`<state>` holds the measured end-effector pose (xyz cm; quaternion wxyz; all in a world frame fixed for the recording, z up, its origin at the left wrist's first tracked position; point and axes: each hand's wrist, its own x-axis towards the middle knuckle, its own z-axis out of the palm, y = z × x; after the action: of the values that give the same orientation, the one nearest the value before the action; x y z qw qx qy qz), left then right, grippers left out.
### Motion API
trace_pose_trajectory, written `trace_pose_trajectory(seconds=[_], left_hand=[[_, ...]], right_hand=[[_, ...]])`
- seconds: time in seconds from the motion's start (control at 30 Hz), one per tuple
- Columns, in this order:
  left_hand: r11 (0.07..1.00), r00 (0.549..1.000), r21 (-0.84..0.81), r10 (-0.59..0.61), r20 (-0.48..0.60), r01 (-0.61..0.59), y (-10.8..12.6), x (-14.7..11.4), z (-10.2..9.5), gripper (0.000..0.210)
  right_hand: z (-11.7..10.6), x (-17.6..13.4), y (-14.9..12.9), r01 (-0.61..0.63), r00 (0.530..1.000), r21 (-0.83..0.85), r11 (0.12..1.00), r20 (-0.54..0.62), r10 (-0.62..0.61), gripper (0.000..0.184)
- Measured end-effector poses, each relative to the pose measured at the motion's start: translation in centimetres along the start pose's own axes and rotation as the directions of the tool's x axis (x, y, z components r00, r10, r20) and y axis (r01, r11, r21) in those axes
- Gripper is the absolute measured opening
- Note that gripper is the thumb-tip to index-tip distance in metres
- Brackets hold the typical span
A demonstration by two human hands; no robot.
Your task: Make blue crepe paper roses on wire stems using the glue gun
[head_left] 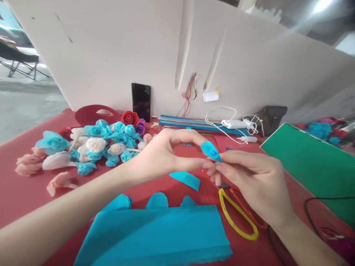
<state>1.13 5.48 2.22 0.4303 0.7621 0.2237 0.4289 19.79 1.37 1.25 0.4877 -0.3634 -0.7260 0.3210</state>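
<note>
Between my two hands is a small blue paper flower (210, 151), rolled into a rosebud shape. My left hand (166, 155) comes in from the left, its index fingertip at the flower's upper edge and its thumb just below. My right hand (255, 181) pinches the flower's base between thumb and index finger. Below them lie a cut blue paper strip (186, 180) and a stack of folded blue paper (161, 234) with rounded petal pieces (157, 201) behind it. Scissors with yellow and red handles (238, 218) rest under my right hand, blades partly hidden.
Finished blue, white and pink paper flowers (95, 145) are heaped on the red table (24, 207) at left. A phone (141, 101) leans on the white wall. White cables with an adapter (233, 124) lie at the back. A green board (313, 162) stands at right.
</note>
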Motion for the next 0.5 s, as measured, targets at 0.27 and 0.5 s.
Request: trace_pose_trajectory(seconds=[0.27,0.5], left_hand=[[0.985,0.987,0.055,0.16,0.016,-0.161,0.0,-0.2,0.2,0.019],[0.915,0.947,0.242,0.315,0.063,-0.321,0.4,-0.2,0.5,0.026]], right_hand=[[0.2,1.0,3.0,0.104,0.994,0.184,0.977,0.014,-0.108,0.01],[0.0,0.7,2.4,0.154,0.987,0.12,0.981,0.032,-0.159,0.035]])
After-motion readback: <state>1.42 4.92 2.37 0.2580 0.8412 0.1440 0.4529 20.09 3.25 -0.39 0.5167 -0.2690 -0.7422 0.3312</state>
